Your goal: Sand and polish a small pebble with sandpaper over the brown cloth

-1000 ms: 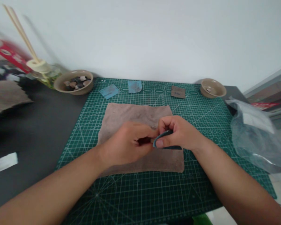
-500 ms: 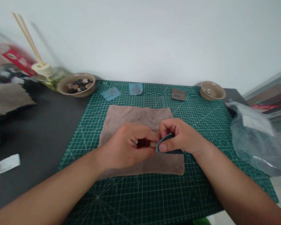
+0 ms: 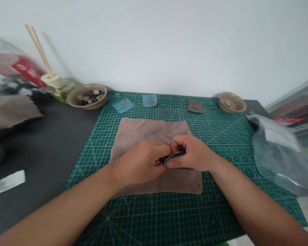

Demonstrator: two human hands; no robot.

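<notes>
At the centre of the frame, above a brownish cloth (image 3: pixel 149 130) spread on a green cutting mat (image 3: pixel 154 218), two bare hands meet. The right hand (image 3: pixel 192 153) is clamped on a dark folded sheet (image 3: pixel 176 154), thumb pressing from the near side. The sheet's bend, with a teal edge, points left towards the left hand (image 3: pixel 145 164), while its loose part trails right beneath the right hand; its long axis runs roughly across the frame, with the upper leaf rising slightly to the right. The left hand curls with thumb and fingertips close together, right up against that bend; whatever sits inside is too hidden to tell, so I cannot say whether it grips anything. Of the two, the right is nearer the sheet's body, the left nearer its fold. Towards the upper left, a bowl (image 3: pixel 73 98) holds mixed stones (image 3: pixel 92 99).
</notes>
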